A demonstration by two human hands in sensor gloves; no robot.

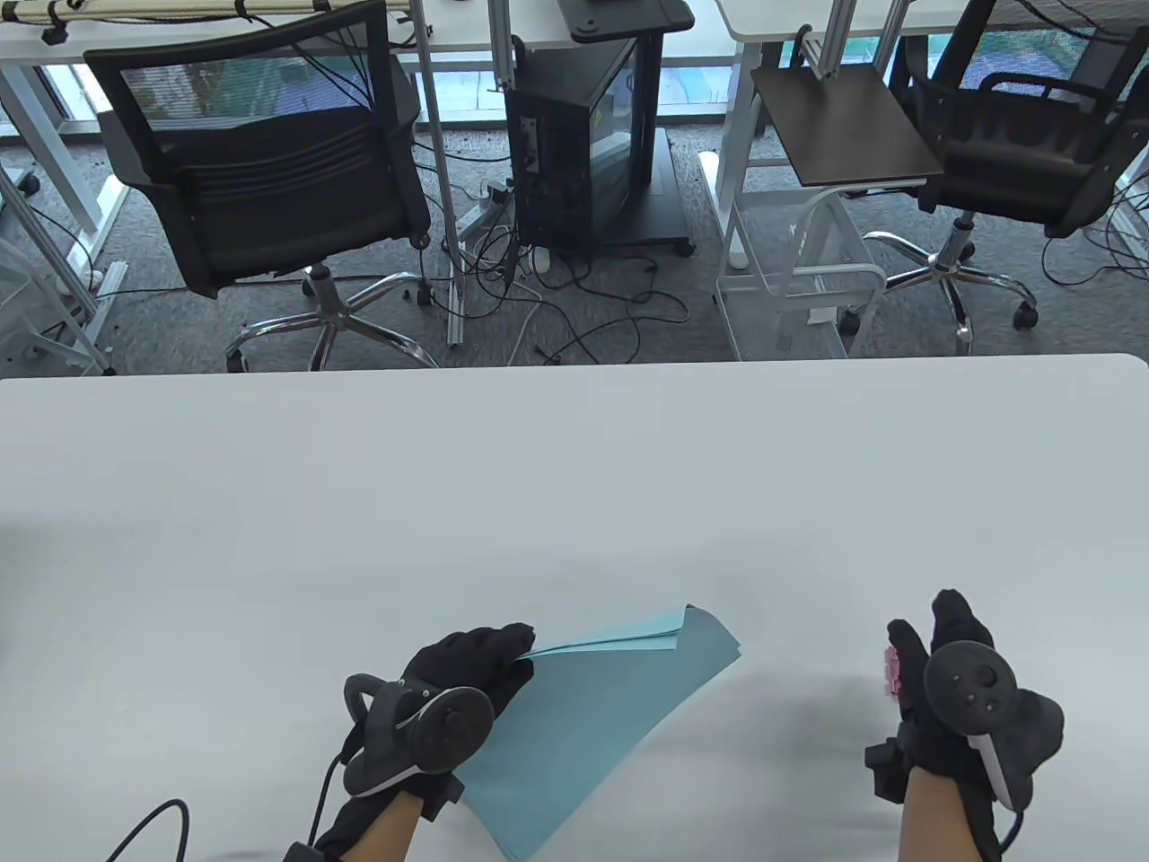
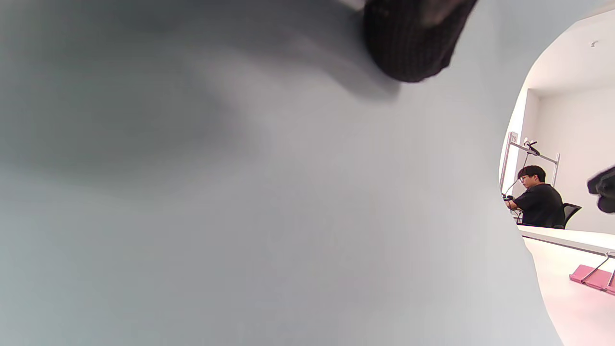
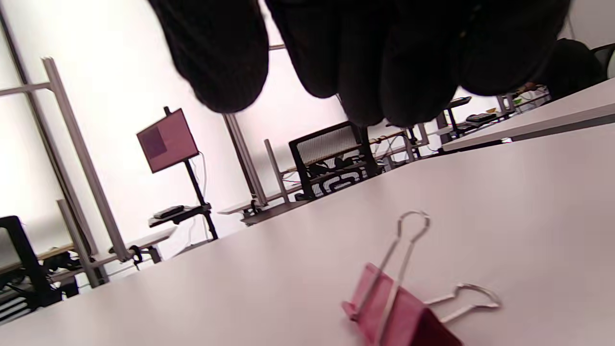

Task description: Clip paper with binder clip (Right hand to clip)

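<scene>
My left hand [image 1: 467,669] pinches teal paper sheets [image 1: 597,709], thin, floppy, near front tabletop edge. Pink binder clip [image 3: 399,312] lies on tabletop under my right hand [image 1: 951,682], fingers [image 3: 370,72] loose, touching nothing. Stiff spring: squeeze wire handles.

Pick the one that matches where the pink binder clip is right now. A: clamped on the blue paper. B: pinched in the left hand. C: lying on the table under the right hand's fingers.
C: in the right wrist view the binder clip lies on the table, with the right hand above it, its fingers not touching it.
</scene>
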